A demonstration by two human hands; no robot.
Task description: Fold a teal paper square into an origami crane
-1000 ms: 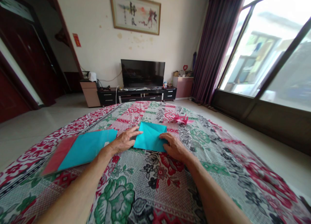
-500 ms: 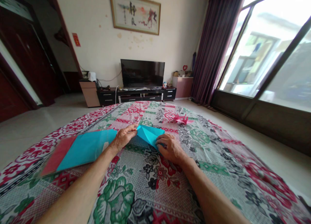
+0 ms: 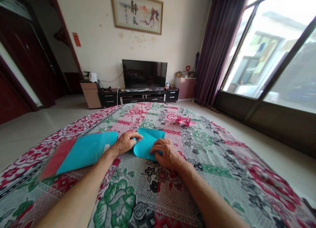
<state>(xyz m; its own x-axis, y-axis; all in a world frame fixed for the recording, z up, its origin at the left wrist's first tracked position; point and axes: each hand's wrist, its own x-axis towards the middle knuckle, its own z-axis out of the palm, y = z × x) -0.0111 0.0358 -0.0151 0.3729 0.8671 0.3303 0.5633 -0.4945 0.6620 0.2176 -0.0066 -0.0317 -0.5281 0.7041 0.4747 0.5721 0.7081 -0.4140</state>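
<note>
A blue sheet of paper [image 3: 145, 143] lies partly folded on the patterned tablecloth, its lower left side curving up. My left hand [image 3: 127, 141] is at its left edge, thumb and fingers closed on the paper. My right hand [image 3: 166, 152] holds the lower right part, its fingers bent over the edge and covering that corner. To the left, a clear packet of blue and red paper [image 3: 86, 150] rests beside my left forearm.
Pink folded paper pieces [image 3: 184, 121] stand toward the far side of the round table [image 3: 118, 201]. Beyond it are a television [image 3: 144, 74] on a low black cabinet [image 3: 108, 98], a curtain [image 3: 217, 43] and a large window.
The blue paper has opened from a narrow folded shape into a broader one. My right hand has moved slightly left and down, and my left hand a little down.
</note>
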